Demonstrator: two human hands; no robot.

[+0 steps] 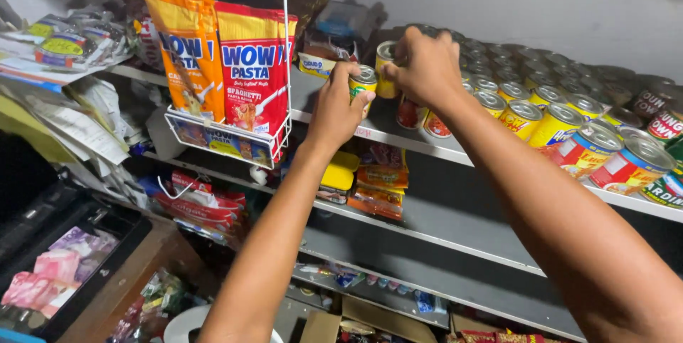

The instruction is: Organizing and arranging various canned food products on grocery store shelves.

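Head view. Left hand (340, 108) wrapped around a small yellow tin can (363, 85), round, ribbed metal lid, glossy label, held at the grey shelf (441, 147) edge. Right hand (425, 67), just right of it, fingers closed on a second yellow can (385, 69). Further right, rows of similar cans (569, 126). Left: glossy pasta packets (252, 65) in a white wire rack (228, 145).
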